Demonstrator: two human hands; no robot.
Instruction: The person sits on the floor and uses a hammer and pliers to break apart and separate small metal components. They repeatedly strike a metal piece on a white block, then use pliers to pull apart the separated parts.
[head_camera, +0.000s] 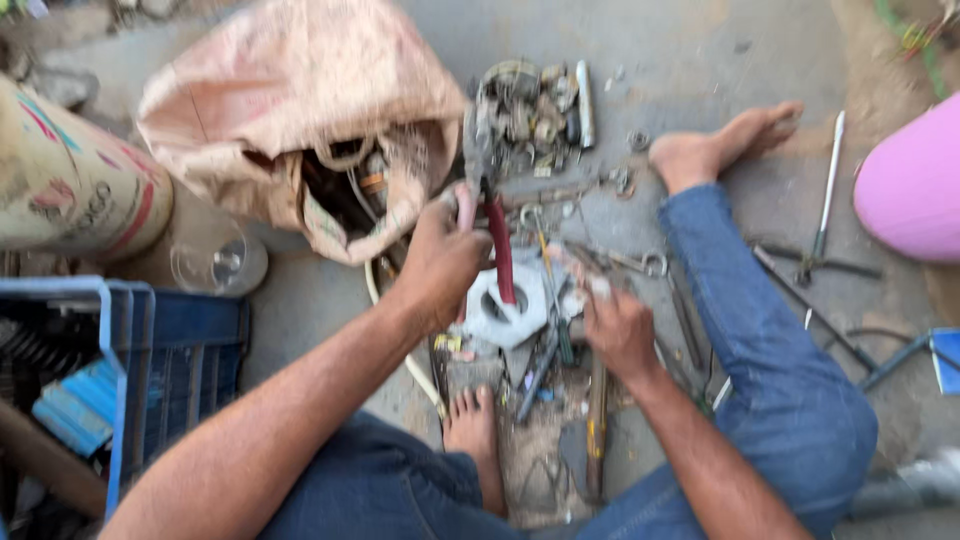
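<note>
My left hand (440, 262) grips red-handled pliers (497, 240), jaws pointing up toward a greasy metal engine part (525, 115) on the concrete floor. Under the pliers lies a pale grey metal housing (505, 310) with a round hole. My right hand (617, 325) rests on scattered tools just right of that housing, fingers curled on something small; what it is stays blurred. I sit on the ground in blue jeans with bare feet (472, 425).
A worn pinkish sack (300, 110) with parts inside lies open at upper left. A blue plastic crate (150, 370) stands at left, a printed sack (70, 180) behind it. Screwdrivers, wrenches and rods (828, 190) litter the floor at right; a pink round object (910, 185) sits at the right edge.
</note>
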